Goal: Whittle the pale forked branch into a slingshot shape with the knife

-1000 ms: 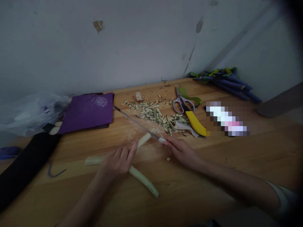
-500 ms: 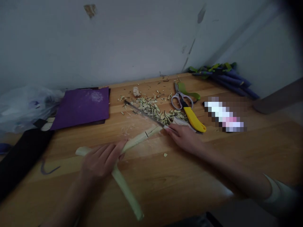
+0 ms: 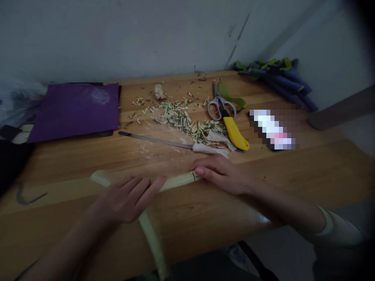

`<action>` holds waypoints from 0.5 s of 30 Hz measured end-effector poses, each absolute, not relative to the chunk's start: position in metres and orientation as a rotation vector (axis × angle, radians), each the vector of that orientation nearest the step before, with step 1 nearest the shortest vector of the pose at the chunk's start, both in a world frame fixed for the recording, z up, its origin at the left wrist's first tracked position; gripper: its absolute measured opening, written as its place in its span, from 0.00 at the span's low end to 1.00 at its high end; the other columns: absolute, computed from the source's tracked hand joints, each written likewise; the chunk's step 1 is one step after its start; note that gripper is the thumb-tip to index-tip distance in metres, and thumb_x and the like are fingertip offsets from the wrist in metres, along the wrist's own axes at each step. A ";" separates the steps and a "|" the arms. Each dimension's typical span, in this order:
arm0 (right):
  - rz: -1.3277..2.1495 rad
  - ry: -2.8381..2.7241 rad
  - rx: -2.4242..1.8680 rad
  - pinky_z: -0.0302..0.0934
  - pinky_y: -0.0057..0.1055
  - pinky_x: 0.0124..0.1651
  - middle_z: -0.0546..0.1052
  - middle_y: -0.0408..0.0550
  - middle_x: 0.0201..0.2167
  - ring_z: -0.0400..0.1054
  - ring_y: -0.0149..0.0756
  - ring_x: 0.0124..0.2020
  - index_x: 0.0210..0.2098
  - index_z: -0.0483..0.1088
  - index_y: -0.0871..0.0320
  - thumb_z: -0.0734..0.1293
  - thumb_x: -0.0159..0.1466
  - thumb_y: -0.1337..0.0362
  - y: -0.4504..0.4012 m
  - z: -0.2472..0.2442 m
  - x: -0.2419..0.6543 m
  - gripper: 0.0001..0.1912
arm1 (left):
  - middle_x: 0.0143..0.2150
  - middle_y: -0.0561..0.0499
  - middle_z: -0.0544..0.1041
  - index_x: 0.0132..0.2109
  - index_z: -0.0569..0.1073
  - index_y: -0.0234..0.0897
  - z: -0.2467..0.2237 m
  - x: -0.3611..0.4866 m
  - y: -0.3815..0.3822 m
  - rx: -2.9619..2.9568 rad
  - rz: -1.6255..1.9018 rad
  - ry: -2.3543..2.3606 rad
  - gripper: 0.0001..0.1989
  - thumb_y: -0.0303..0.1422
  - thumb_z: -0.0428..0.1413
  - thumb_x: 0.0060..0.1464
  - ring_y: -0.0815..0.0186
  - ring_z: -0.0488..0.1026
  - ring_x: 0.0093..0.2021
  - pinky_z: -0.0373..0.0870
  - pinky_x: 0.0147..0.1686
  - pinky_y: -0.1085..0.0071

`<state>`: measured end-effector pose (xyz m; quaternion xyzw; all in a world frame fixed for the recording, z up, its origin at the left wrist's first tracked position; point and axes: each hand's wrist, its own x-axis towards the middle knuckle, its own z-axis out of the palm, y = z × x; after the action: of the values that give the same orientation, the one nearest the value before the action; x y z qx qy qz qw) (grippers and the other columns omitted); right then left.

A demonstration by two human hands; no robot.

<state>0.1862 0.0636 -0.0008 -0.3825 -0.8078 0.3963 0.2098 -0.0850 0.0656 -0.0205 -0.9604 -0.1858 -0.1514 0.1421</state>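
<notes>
A pale, peeled forked stick [image 3: 177, 181] is held low over the wooden table in the head view. My left hand [image 3: 125, 199] is wrapped around it at the fork; one arm pokes out to the left and another hangs toward the table's front edge. My right hand [image 3: 225, 173] grips the far right end between thumb and fingers, just past a dark line marked around the wood. Beyond both hands a thin metal file [image 3: 158, 139] with a white-wrapped handle lies on the table. Behind it is a heap of wood shavings [image 3: 175, 117].
Scissors [image 3: 215, 111] and a yellow-handled cutter [image 3: 236, 132] lie right of the shavings. A purple sheet [image 3: 76, 113] is at the left. A blurred-out bright device [image 3: 271, 128] and a bundle of bluish rods [image 3: 284, 84] are at the right, by a grey post [image 3: 342, 109].
My right hand has let go of the file, which now lies on the table, and has taken hold of the stick's right end. My left hand still holds the fork. The view has shifted.
</notes>
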 end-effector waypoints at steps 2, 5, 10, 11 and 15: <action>1.168 -2.245 -1.063 0.49 0.24 0.25 0.57 0.37 0.17 0.53 0.24 0.20 0.19 0.55 0.58 0.52 0.64 0.57 0.063 -0.003 0.185 0.20 | 0.32 0.52 0.75 0.56 0.60 0.38 -0.020 -0.080 0.062 -2.781 -0.435 -0.545 0.20 0.26 0.43 0.56 0.68 0.72 0.29 0.68 0.29 0.71; 1.164 -2.193 -1.062 0.47 0.23 0.23 0.53 0.36 0.15 0.50 0.22 0.18 0.17 0.51 0.58 0.52 0.64 0.56 0.062 -0.006 0.185 0.21 | 0.29 0.53 0.76 0.51 0.64 0.36 -0.016 -0.076 0.057 -2.761 -0.465 -0.525 0.16 0.29 0.46 0.56 0.68 0.72 0.28 0.69 0.28 0.72; 1.139 -2.174 -1.061 0.45 0.24 0.21 0.54 0.36 0.14 0.48 0.22 0.16 0.16 0.50 0.57 0.51 0.65 0.58 0.059 -0.007 0.183 0.21 | 0.30 0.52 0.77 0.47 0.67 0.37 -0.013 -0.076 0.054 -2.788 -0.442 -0.560 0.14 0.34 0.53 0.52 0.67 0.73 0.27 0.69 0.26 0.72; 1.117 -2.181 -1.045 0.45 0.24 0.21 0.54 0.37 0.14 0.49 0.22 0.16 0.16 0.50 0.57 0.51 0.65 0.59 0.058 -0.007 0.183 0.21 | 0.31 0.52 0.77 0.47 0.67 0.37 -0.013 -0.077 0.053 -2.804 -0.441 -0.555 0.15 0.34 0.53 0.52 0.67 0.73 0.27 0.69 0.27 0.72; 1.074 -2.193 -1.002 0.45 0.25 0.21 0.54 0.37 0.13 0.49 0.22 0.16 0.16 0.49 0.57 0.51 0.65 0.59 0.056 -0.007 0.182 0.21 | 0.30 0.51 0.77 0.50 0.66 0.37 -0.014 -0.079 0.051 -2.831 -0.458 -0.552 0.17 0.34 0.53 0.52 0.67 0.73 0.27 0.70 0.27 0.71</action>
<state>0.1824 0.0558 -0.0071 -0.3678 -0.8049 0.3941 0.2483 -0.0791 0.0505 -0.0139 -0.9634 -0.1880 -0.1557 0.1105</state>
